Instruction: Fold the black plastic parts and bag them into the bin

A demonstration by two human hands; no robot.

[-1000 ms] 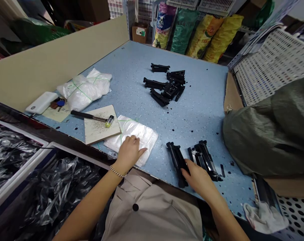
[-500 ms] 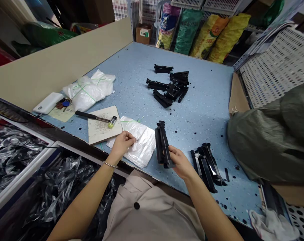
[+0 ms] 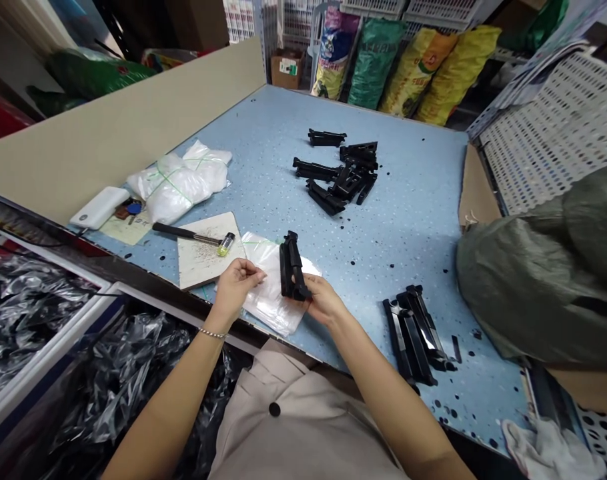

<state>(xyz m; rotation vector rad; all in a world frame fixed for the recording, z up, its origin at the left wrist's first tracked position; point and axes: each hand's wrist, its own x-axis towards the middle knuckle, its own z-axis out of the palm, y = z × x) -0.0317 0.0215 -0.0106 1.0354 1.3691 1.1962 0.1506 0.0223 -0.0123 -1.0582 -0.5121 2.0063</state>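
My right hand [image 3: 324, 299] grips a long black plastic part [image 3: 292, 265], held upright over a stack of clear plastic bags [image 3: 278, 313]. At the left edge of that stack, my left hand [image 3: 237, 285] is closed, thumb and fingertips pinched on the film of a plastic bag. Left of the bags lies a pale square board [image 3: 198, 267], and a hammer [image 3: 196, 235] with a black handle rests across it. Several similar black parts [image 3: 411, 333] lie together to the right of my right hand. Another loose heap of black parts [image 3: 341, 173] sits farther back.
Tied bundles of plastic bags [image 3: 176, 183], a white power bank [image 3: 101, 207] and keys lie at the left. A big dark green sack [image 3: 543, 267] stands on the right. Bins of black plastic wrapped pieces [image 3: 128, 380] are below the table's left edge. Small black bits dot the tabletop.
My right hand has carried the black part leftward, from beside the bag stack to over it. My left hand has shifted slightly left, still pinching.
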